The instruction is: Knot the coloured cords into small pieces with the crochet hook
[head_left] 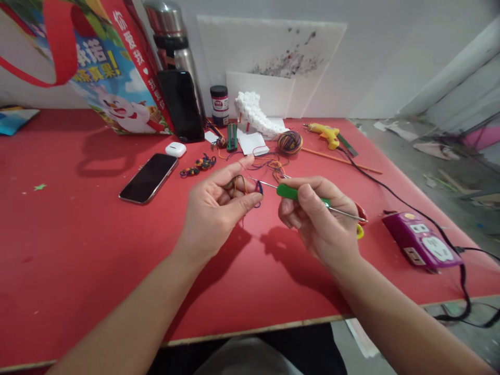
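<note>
My left hand pinches a small piece of multicoloured yarn work between thumb and fingers, with a strand running over the raised index finger. In my right hand is a crochet hook with a green handle, gripped like a pen. Its thin metal tip points left, close to the yarn piece; whether the two touch I cannot tell. A metal shaft also sticks out of the handle's other end. Loose yarn strands trail behind the hands to a multicoloured yarn ball.
On the red table lie a phone, a white earbud case and a crocheted strip. A yellow glue gun and a purple box with cables stand right. Behind are a bag, a flask and a jar.
</note>
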`<move>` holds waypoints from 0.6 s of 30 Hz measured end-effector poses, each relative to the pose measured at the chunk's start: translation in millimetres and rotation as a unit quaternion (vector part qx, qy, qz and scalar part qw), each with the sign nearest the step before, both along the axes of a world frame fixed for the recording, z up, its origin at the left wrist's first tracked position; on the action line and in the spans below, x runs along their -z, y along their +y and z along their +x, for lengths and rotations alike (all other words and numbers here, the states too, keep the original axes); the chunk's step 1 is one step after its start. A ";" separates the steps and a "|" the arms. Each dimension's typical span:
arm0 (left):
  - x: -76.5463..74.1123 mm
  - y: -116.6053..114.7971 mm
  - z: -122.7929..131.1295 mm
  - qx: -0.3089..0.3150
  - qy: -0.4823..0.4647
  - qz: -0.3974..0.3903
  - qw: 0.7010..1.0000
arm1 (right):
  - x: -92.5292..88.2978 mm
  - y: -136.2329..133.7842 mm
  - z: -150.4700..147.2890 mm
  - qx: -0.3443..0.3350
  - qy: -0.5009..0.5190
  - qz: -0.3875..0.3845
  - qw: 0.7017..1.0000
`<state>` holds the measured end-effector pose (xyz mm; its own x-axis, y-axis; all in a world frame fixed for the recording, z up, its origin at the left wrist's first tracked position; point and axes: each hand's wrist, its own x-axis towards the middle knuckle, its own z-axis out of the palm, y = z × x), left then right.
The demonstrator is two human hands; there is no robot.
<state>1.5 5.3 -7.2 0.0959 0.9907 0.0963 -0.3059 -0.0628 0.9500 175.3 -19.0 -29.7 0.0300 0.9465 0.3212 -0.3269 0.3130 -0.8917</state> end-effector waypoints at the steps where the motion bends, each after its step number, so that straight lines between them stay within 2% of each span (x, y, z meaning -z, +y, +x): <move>1: 0.3 -0.3 0.5 -0.004 0.009 0.004 1.000 | 1.7 -1.2 1.0 0.012 -0.030 0.017 0.999; 4: 1.3 -1.5 3.2 -0.019 0.025 0.003 1.000 | 5.9 -6.0 0.3 0.079 -0.161 0.096 0.979; 7: 2.6 -2.3 7.0 -0.020 0.002 -0.022 1.000 | 10.3 -9.7 -6.0 0.163 -0.305 0.200 0.917; 9: 2.9 -2.0 8.5 -0.002 -0.034 -0.055 0.998 | 13.9 -10.7 -10.7 0.193 -0.353 0.253 0.880; 10: 2.6 -1.6 8.5 0.011 -0.053 -0.074 0.996 | 15.7 -11.0 -12.6 0.200 -0.360 0.264 0.872; 12: 1.3 -0.2 6.4 0.044 -0.079 -0.109 0.990 | 18.5 -11.2 -14.7 0.194 -0.334 0.248 0.889; 14: -0.9 1.8 1.9 0.076 -0.090 -0.125 0.985 | 18.6 -10.5 -14.8 0.161 -0.262 0.182 0.934; 16: -3.4 3.8 -4.0 0.104 -0.089 -0.127 0.982 | 14.7 -8.0 -13.0 0.093 -0.145 0.086 0.981; 18: -5.8 5.1 -9.6 0.131 -0.073 -0.124 0.981 | 7.8 -2.9 -8.5 -0.003 -0.019 -0.009 1.000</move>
